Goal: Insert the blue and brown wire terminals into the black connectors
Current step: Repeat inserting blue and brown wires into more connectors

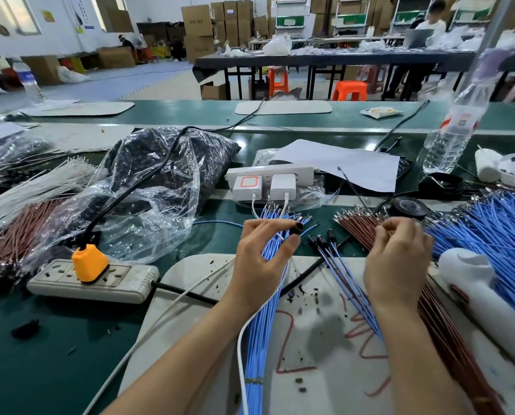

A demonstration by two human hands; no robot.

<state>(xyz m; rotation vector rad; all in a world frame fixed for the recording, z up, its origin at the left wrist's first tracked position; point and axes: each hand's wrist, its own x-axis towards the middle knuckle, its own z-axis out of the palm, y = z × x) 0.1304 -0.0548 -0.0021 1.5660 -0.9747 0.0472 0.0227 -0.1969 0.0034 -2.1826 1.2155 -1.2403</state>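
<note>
As the head view stands, I record the left hand (262,259) raised over the blue wire bundle (260,333) at the far edge of the white mat (202,295). Its thumb and forefinger are closed narrowly in a pinch on one black connector (297,228), and the remaining fingers are loosely curled.

The right hand (397,265) sits toward the mat's far right corner, fingers bunched at the terminal ends of the brown wire bundle (355,224). Its back faces me and hides the fingertips, so I cannot tell whether it holds a wire.

Between the hands lie a few wired connectors (322,241), their blue leads trailing under the right wrist. A loose pile of blue wires (489,226) runs off the right edge of the tabletop (40,354). The dark contents of the plastic bag (166,163) at far left are too blurred to identify.
</note>
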